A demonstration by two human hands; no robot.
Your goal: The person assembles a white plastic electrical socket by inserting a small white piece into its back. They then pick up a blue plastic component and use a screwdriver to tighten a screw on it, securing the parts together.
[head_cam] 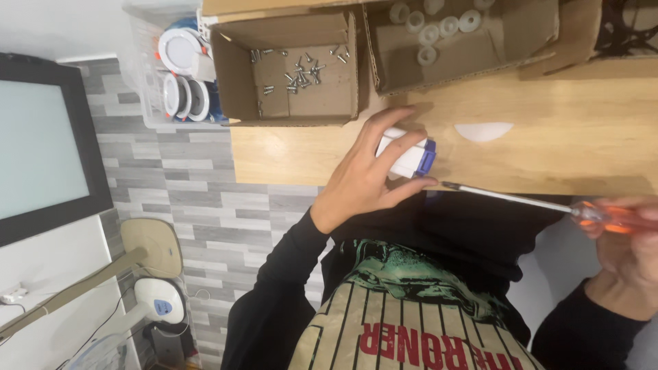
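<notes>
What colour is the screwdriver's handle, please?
Clear orange, seen in the head view: the handle in the right hand.

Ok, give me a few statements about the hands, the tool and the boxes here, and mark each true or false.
1. The left hand grips a white and blue part at the wooden table edge. True.
2. The right hand holds a hammer. False: an orange-handled screwdriver.
3. The screwdriver tip points toward the part. True.
4. The cardboard box holding screws is empty. False: loose screws lie inside.
5. White rings sit in the neighbouring box. True.
</notes>
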